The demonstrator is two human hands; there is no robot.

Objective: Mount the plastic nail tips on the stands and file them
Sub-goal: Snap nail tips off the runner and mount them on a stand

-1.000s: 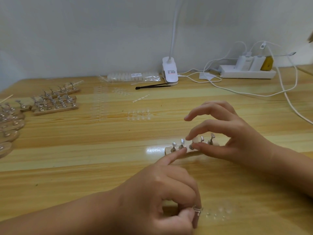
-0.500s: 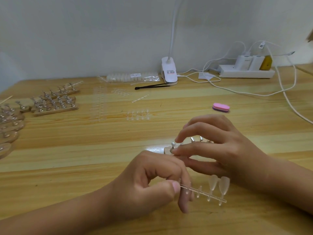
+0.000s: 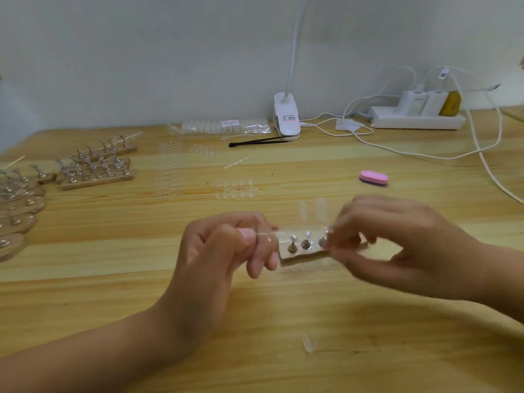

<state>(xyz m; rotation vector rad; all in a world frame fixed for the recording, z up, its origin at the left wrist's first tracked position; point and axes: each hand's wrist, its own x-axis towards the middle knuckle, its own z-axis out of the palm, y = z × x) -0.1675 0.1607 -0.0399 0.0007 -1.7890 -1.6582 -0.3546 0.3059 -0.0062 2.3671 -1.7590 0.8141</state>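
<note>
Partly smeared by motion, the right hand at centre right curls its fingers toward one end of a clear strip of nail tips; whether they pinch it cannot be told. Two tips standing up from the strip are blurred. Rows of stands at the upper left run off the frame's edge. A pale wooden table meets a plain grey wall, with a clip lamp, power strip and pink file block toward the back. The left hand pinches the strip's other end between thumb and forefinger. The strip crosses the upper edge of a wooden stand with metal pegs, between the hands.
</note>
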